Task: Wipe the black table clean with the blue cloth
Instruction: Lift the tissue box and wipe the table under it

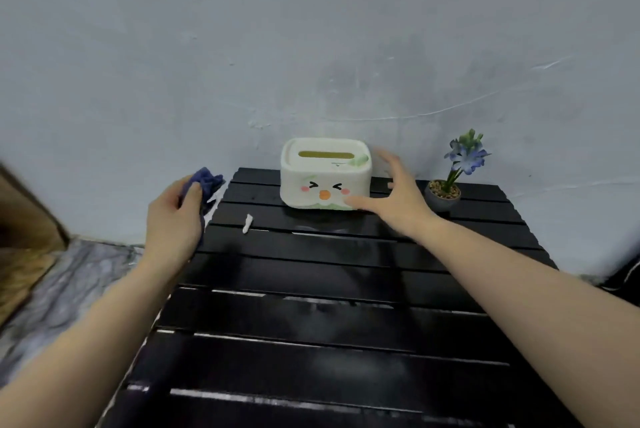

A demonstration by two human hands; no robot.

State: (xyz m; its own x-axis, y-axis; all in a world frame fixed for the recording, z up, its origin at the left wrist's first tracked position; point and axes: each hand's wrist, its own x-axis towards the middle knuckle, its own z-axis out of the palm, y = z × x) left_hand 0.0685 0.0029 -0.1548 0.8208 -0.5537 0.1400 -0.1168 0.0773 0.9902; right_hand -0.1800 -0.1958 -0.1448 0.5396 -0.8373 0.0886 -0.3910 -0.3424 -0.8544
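Blue cloth (207, 181) bunched in left grip (173, 216) | right grip (394, 192) wide beside tissue box (323, 178) | pot (442, 197) holds flower (465, 154)

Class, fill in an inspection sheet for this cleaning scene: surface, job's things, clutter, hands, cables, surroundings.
Surface: black slatted table, glossy, pale streaks along the slat edges.
Job's things: blue cloth, bunched, held off the table's left edge.
Clutter: cream tissue box at the back; small white scrap to its left; potted plant on the right.
Hands: left hand grips the cloth; right hand open, fingers spread at the box's right side.
Cables: nothing seen.
Surroundings: grey wall behind; marbled floor on the left.
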